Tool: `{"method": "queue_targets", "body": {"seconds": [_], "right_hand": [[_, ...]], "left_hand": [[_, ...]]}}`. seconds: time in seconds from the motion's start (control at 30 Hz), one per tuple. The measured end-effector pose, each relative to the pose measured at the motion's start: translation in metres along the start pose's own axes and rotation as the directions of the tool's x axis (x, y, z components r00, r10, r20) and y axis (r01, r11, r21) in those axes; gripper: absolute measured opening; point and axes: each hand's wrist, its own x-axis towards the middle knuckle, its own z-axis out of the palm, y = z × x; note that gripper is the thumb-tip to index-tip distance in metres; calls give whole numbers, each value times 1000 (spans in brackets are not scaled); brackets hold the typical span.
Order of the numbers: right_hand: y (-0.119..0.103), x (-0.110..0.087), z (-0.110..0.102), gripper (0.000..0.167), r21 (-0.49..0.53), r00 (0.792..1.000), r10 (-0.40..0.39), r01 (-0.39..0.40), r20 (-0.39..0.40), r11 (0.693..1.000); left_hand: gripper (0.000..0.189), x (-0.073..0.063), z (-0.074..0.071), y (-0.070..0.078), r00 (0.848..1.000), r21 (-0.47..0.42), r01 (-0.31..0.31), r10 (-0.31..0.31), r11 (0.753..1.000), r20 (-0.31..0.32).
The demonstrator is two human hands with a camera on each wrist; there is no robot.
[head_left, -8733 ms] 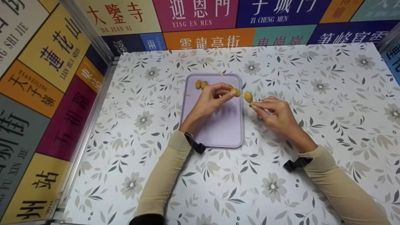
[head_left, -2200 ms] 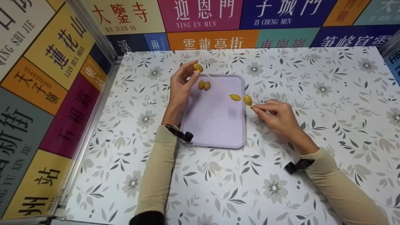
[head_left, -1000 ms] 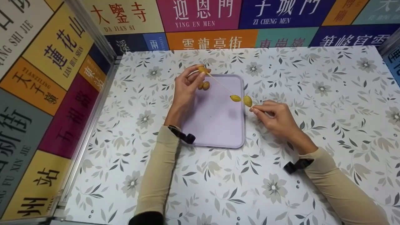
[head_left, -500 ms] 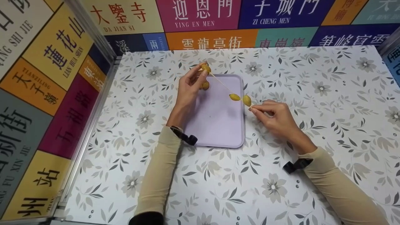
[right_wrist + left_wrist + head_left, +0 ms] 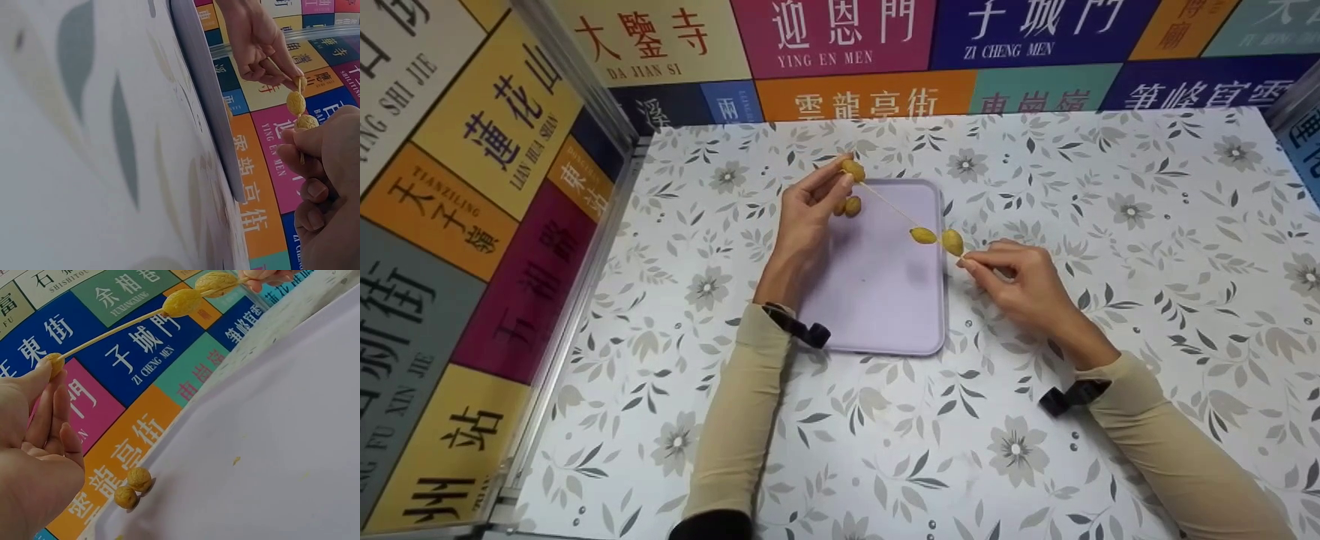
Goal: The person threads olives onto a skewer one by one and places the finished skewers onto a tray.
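Between the two hands runs a thin wooden skewer [image 5: 115,330], slanting over the tray. Two wrinkled yellow oval fruits, like preserved olives, are threaded near its right end: one fruit [image 5: 952,242] close to my right hand [image 5: 1020,281], the other fruit [image 5: 923,236] just left of it. The right hand pinches the skewer's end between thumb and forefinger. At the opposite end, my left hand [image 5: 806,217] pinches a third fruit [image 5: 852,170] at the skewer's tip. Partly behind the left hand, two more fruits [image 5: 139,478] lie side by side on the lilac tray [image 5: 877,315].
The tray lies on a table [image 5: 1012,495] covered in white floral paper. Small crumbs [image 5: 236,461] dot the tray. Panels with large lettering [image 5: 840,37] stand along the back and left edges of the table.
Earlier the left hand held the second fruit near the right hand; it has since moved to the skewer's far end with a third fruit. Lately it shifts only slightly; the right hand stays put.
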Motion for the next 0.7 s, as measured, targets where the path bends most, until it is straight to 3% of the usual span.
{"method": "queue_targets", "body": {"seconds": [0.3, 0.7], "right_hand": [[-1, -1, -1, 14, 12, 1000, -1, 1, -5, 1000], [-1, 0, 0, 14, 18, 1000, -7, 7, -22, 1000]], "left_hand": [[40, -1, 4, 0, 998, 27, -15, 13, 1000, 66], [36, -4, 16, -2, 988, 122, -120, 106, 985, 111]]}}
